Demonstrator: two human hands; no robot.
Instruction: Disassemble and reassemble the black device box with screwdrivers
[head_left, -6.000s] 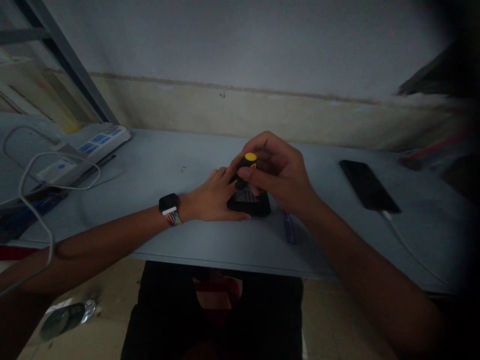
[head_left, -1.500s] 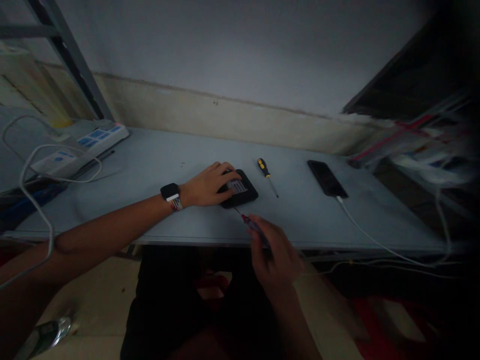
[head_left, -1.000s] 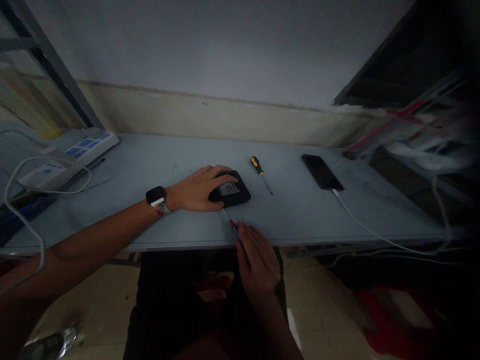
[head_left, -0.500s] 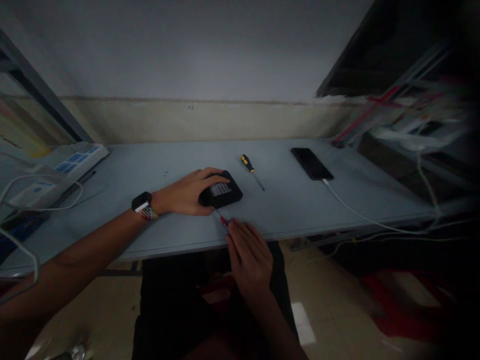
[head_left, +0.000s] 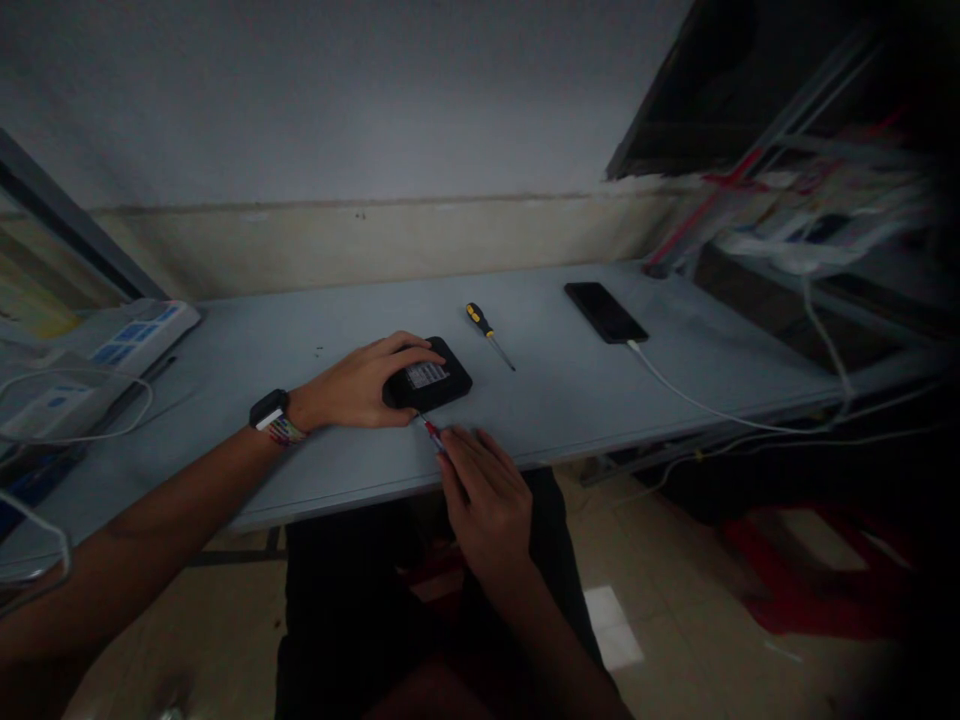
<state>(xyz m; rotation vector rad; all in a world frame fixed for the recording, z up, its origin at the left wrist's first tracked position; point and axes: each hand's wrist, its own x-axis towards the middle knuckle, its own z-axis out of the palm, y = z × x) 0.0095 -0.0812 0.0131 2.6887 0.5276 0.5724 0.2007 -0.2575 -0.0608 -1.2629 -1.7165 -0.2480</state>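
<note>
Pinning a flat black device [head_left: 450,388] to the pale blue-grey table [head_left: 555,400] with the left hand [head_left: 364,385], thumb at the near edge, fingers clamped over the top, just beside a printed label. Gripping a slim screwdriver with a red collar [head_left: 433,432] in the right hand [head_left: 491,495], fingers closed around the handle and mostly hiding it. Pointing its shaft at the device's near edge, right by the left thumb; can't tell about actual tip contact, too dark and small. Also lying on the table, a bit beyond and to the right of the device: a black-and-yellow screwdriver [head_left: 484,325], apart from both hands. Farther right, a dark-screened phone [head_left: 606,312] with a white cable [head_left: 697,408] plugged in. Over at the far left, a white power strip [head_left: 124,350]. On the left wrist, a smartwatch [head_left: 268,408] with a multicoloured strap.
</note>
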